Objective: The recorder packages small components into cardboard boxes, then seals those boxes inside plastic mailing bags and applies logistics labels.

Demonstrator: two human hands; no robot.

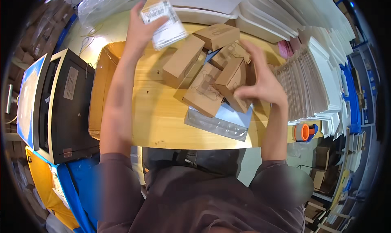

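My left hand (140, 29) is raised at the far side of the table, its thumb and fingers closed on a white stack of printed labels (170, 32). To the right, my right hand (262, 80) curves around a small brown cardboard box (231, 79), the thumb against its near side; some of the fingertips are hard to make out. This box leans among several similar ones, including an upright box (183, 62) and a flatter box with a line drawing (203, 89). Beneath them lies a grey-white plastic mailer bag (220, 123), partly covered.
White plastic bins (203, 13) line the back of the wooden table (150, 127). Stacked flat cardboard and envelopes (303, 82) stand at the right, with an orange tape roll (302, 132) near the front edge. An open carton (106, 66) and a black cabinet-like unit (71, 102) occupy the left.
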